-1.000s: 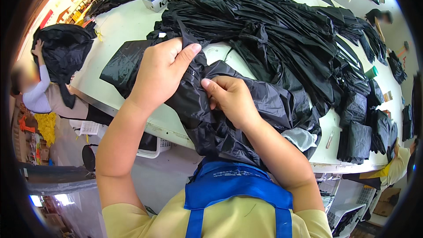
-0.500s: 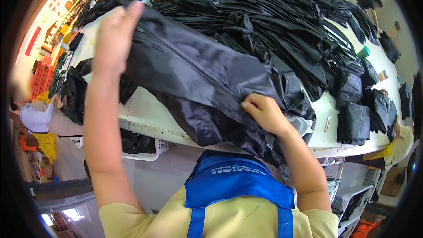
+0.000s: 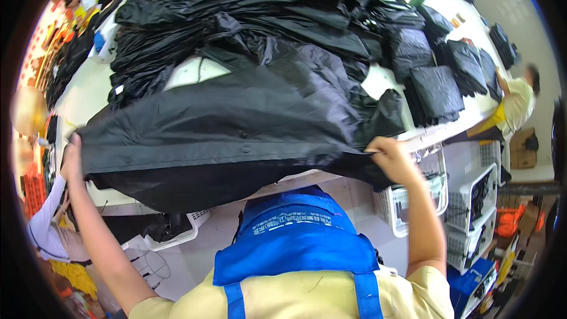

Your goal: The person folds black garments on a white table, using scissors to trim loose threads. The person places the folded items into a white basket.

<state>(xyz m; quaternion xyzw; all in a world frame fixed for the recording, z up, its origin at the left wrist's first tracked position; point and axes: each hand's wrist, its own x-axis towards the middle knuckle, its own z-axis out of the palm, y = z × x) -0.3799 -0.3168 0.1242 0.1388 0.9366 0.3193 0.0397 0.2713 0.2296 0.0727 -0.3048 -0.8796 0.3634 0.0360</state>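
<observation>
Stretching a wide black thin-fabric garment (image 3: 224,136) taut between both hands, out over the near edge of the white worktable (image 3: 77,97). Left hand (image 3: 72,156) clenched on the far left end of the fabric, right hand (image 3: 393,159) pinching the right end just off the table edge. Lower hem hanging free below the table line, above the blue apron bib (image 3: 295,242).

Risks, judged from here: thin slick weave, so likely to slide out of a pinch grip under tension; more so on the right, where only a small fold looks caught. Top edge overlapping the heap of crumpled black garments (image 3: 254,29) behind it, so could snag or drag loose pieces along if pulled. Small snap or button spots visible mid-panel, possible catch points.

Materials: fabric matte with slight sheen, fine creases, limp drape. Heap glossy in places, bunched and tangled. Flat folded black squares (image 3: 437,88) stacked further right, neat edges. White plastic lattice baskets (image 3: 407,201) under the table, rigid. Another person in a yellow top (image 3: 517,103) at the far right end.
</observation>
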